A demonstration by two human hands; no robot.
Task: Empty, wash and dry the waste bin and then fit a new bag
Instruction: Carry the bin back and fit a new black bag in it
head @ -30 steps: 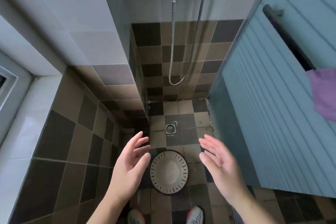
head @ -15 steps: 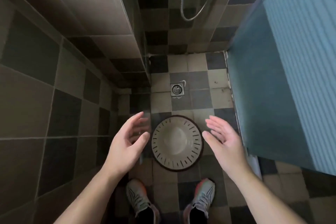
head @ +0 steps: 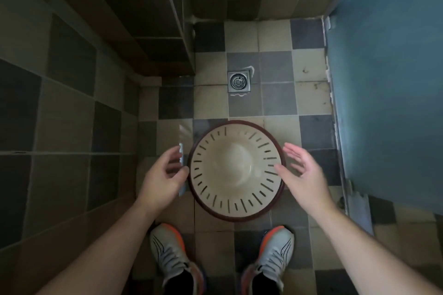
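Head view: the waste bin (head: 236, 170) stands empty on the floor tiles, between your left hand (head: 163, 178) and right hand (head: 303, 176). Both hands are spread, holding nothing, beside the rim. Emptying appears done; washing, drying and bagging remain.

I saw the waste bin (head: 236, 170) standing on the floor (head: 275, 103), seen from straight above. My left hand (head: 163, 175) was just left of the bin, my right hand (head: 302, 175) just right of it. My two shoes (head: 172, 256) stood nearer to me than the bin. The floor drain (head: 239, 81) lay beyond the bin, well apart. A door (head: 388, 79) stood far right of the bin, a tiled wall (head: 72, 103) to its left.
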